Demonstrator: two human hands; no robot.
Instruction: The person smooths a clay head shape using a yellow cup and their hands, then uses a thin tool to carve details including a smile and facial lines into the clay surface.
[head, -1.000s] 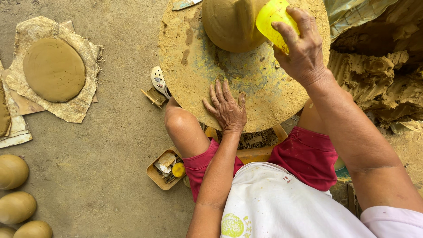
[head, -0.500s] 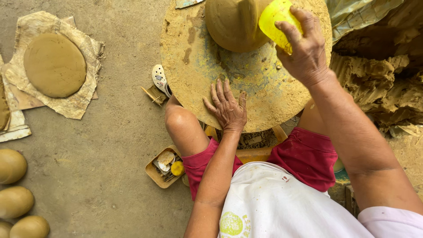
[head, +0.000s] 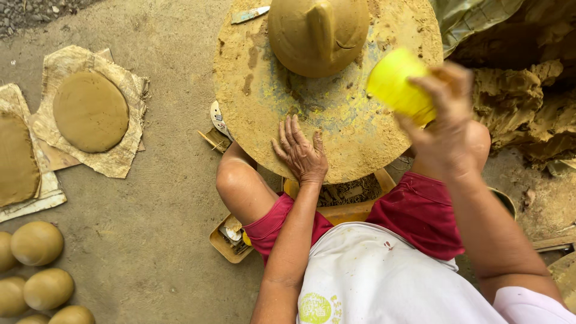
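Note:
A rounded clay form (head: pixel 317 33) with a raised ridge down its side stands at the far part of a round, clay-smeared turntable (head: pixel 264 90). My left hand (head: pixel 300 153) lies flat, fingers spread, on the turntable's near edge. My right hand (head: pixel 447 120) grips a yellow cup-like tool (head: pixel 399 84) and hovers over the turntable's right edge, clear of the clay form. My knees sit on either side of the turntable.
A flat clay disc (head: pixel 90 111) rests on paper at left, another slab (head: pixel 15 159) beside it. Several clay balls (head: pixel 36 243) lie at lower left. A small tray of tools (head: pixel 231 237) sits under my left knee. A raw clay heap (head: pixel 528 108) fills the right.
My right hand has drawn the yellow tool away from the clay form, toward me and to the right. The left hand stays flat on the turntable.

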